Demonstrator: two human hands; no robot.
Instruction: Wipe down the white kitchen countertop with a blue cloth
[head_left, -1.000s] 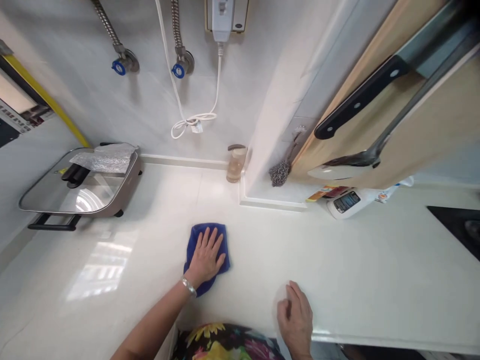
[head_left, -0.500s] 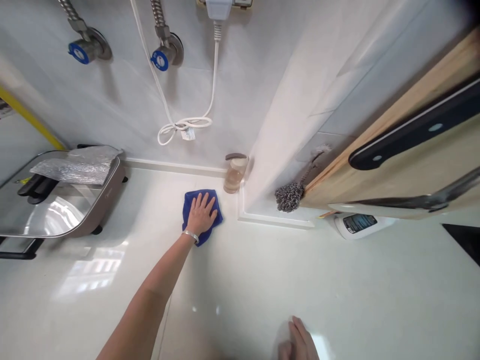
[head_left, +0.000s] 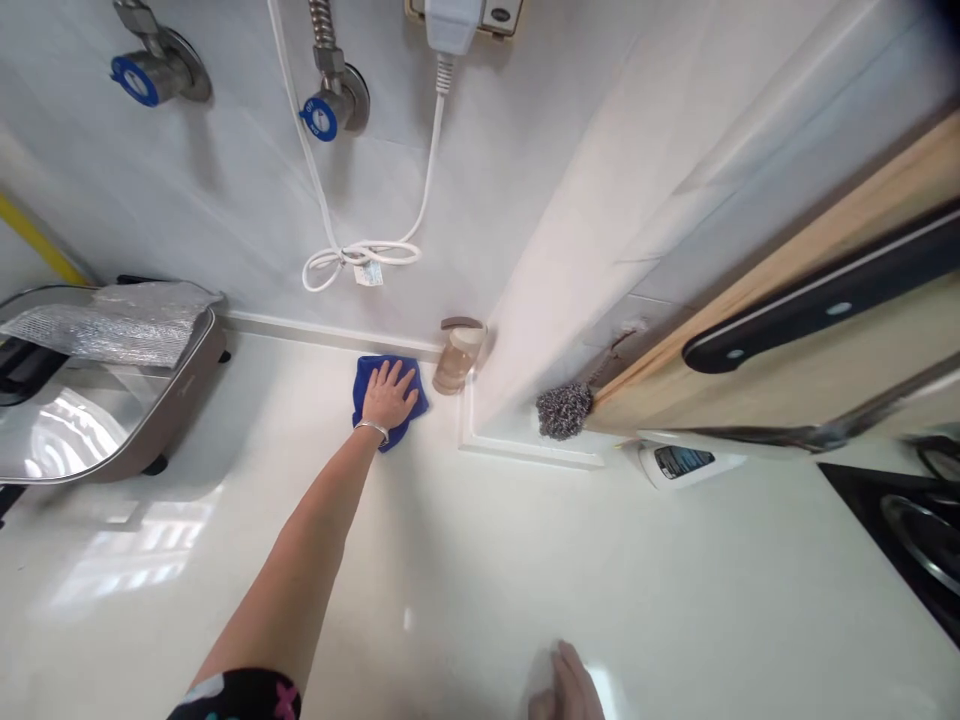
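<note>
My left hand lies flat with spread fingers on a blue cloth, pressing it to the white countertop near the wall. A bracelet circles that wrist. Just right of the cloth, a clear brownish pump bottle stands in the corner, apart from the hand. At the bottom edge, my right hand shows only in part. Its fingers are loosely stretched near the counter, with the thumb a little apart, and nothing is seen in them.
An electric pan with a glass lid and plastic wrap sits left. A cutting board with black-handled knives juts in from the right, beside a steel scourer. Below lies a white bottle; farther right is a stove. A white cord hangs above.
My left hand and the cloth have shifted slightly toward the wall, close to its base. The view has turned a little right, showing more of the stove. My right hand stays low.
</note>
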